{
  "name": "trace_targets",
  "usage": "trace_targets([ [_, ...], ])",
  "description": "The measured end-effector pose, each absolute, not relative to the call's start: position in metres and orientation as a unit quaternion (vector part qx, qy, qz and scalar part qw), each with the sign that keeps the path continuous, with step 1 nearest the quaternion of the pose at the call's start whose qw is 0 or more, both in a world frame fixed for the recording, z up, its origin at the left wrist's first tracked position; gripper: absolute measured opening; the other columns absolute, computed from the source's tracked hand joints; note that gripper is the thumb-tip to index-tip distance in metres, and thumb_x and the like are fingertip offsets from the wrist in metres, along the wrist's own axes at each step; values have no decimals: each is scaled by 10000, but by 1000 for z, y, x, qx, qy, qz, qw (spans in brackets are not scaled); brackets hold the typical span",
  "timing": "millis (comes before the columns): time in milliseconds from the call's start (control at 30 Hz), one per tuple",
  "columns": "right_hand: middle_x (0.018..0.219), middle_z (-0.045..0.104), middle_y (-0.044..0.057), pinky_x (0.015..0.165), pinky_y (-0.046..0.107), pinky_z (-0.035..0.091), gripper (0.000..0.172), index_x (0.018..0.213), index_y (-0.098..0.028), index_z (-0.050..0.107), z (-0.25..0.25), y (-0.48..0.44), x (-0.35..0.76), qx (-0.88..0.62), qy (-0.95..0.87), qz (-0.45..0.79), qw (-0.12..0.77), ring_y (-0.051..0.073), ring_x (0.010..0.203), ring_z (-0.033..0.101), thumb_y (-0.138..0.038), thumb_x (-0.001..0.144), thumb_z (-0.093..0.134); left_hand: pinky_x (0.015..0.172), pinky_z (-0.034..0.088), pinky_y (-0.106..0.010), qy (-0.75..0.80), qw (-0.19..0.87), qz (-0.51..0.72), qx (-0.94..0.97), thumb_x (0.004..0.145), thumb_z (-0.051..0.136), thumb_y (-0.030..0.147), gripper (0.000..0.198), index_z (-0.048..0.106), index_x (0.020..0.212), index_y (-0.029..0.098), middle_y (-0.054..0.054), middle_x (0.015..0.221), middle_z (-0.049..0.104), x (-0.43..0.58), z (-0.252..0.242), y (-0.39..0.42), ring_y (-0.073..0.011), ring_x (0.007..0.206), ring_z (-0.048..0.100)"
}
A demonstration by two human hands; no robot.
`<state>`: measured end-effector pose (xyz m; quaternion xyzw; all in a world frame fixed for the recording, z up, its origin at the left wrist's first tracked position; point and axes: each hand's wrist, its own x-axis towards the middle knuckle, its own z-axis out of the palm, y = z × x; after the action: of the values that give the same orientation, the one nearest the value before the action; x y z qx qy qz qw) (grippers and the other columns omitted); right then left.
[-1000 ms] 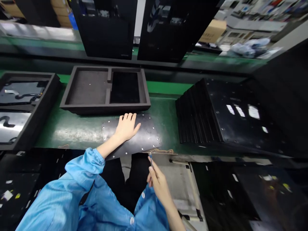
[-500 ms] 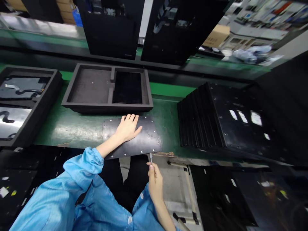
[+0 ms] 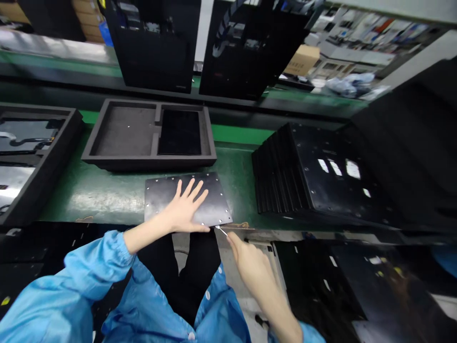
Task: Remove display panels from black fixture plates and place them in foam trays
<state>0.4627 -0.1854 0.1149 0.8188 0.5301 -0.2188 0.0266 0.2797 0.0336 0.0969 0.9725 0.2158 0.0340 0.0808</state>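
A thin black panel with small silver spots along its edges lies on the green bench, its near edge jutting slightly past the front. My left hand rests on it, fingers spread, with the thumb by the near edge. Below the panel's near right corner, my right hand is closed around a slim metal tool with a small flat tip. That tip meets or nearly meets the panel's edge; I cannot tell whether it goes under. The tool's handle is hidden in my fingers.
Behind the panel stands a grey foam tray holding a dark glass-like plate. Another foam tray with metal-backed parts is at left. At right, a stack of black panels rises beside the green bench. Two dark screens stand behind.
My left hand has spread its fingers and shifted toward the panel's near edge. My right hand has turned, and the tool now slants up-left to the edge. The view has shifted slightly.
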Motion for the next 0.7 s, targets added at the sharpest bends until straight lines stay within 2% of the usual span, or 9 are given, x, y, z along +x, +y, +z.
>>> trace_targets([
  [67, 862, 786, 97, 661, 317, 464, 302, 1260, -280, 683, 140, -172, 462, 798, 565, -180, 109, 287, 757, 775, -218, 1081, 448, 1256, 214, -833, 199, 51, -2, 979, 825, 793, 739, 1222, 258, 1725, 108, -286, 1799, 157, 271, 103, 17, -565, 1652, 128],
  [133, 898, 793, 125, 687, 321, 477, 349, 1302, -250, 676, 157, -161, 458, 779, 589, -155, 151, 290, 802, 791, -128, 1034, 488, 1199, 362, -818, 187, 14, -30, 982, 905, 799, 528, 1026, 321, 1702, 95, -307, 1772, 232, 266, 111, 2, -580, 1613, 257],
  [233, 942, 802, 151, 650, 320, 468, 421, 1359, -215, 661, 167, -157, 454, 760, 608, -135, 187, 298, 817, 805, -67, 1023, 457, 1053, 570, -728, 165, -18, -42, 985, 977, 651, 194, 708, 434, 1645, 96, -294, 1705, 400, 264, 127, -11, -538, 1514, 477],
  [300, 979, 810, 147, 619, 319, 454, 475, 1424, -213, 631, 167, -160, 456, 751, 617, -125, 198, 307, 834, 813, -44, 1029, 429, 1006, 627, -664, 167, -23, -14, 986, 976, 523, 56, 647, 476, 1618, 123, -253, 1666, 484, 263, 144, -11, -474, 1468, 562],
  [367, 963, 816, 118, 601, 322, 447, 418, 1419, -227, 634, 163, -161, 458, 748, 626, -128, 181, 313, 837, 815, -105, 1080, 422, 1000, 652, -595, 178, -16, 21, 984, 986, 439, 13, 633, 491, 1602, 147, -213, 1648, 527, 261, 165, -4, -409, 1447, 603],
  [467, 1017, 822, 82, 632, 322, 479, 274, 1343, -253, 656, 154, -141, 457, 736, 659, -132, 80, 301, 897, 810, -354, 1133, 511, 954, 673, -469, 189, 0, 33, 981, 1002, 412, 6, 603, 484, 1584, 145, -182, 1637, 554, 258, 193, 15, -339, 1415, 640],
  [533, 1149, 811, 70, 678, 320, 514, 346, 1387, -274, 628, 145, -116, 453, 705, 698, -125, 3, 294, 992, 797, -456, 1093, 607, 906, 674, -419, 190, 4, 33, 981, 1020, 435, 27, 536, 501, 1544, 120, -176, 1591, 602, 258, 205, 26, -312, 1358, 681],
  [600, 1268, 781, 89, 727, 326, 545, 435, 1446, -269, 604, 134, -92, 451, 658, 743, -117, -34, 303, 1077, 778, -456, 1058, 663, 850, 668, -392, 191, 5, 43, 981, 1043, 481, 78, 422, 554, 1457, 108, -159, 1480, 682, 259, 213, 28, -285, 1250, 734],
  [700, 1212, 784, 185, 754, 373, 574, 425, 1324, -183, 705, 114, -70, 458, 599, 795, -89, -38, 368, 1029, 781, -468, 1009, 708, 743, 638, -342, 195, 12, 70, 978, 1063, 505, 143, 274, 644, 1300, 145, -96, 1280, 756, 259, 219, 17, -235, 1094, 766],
])
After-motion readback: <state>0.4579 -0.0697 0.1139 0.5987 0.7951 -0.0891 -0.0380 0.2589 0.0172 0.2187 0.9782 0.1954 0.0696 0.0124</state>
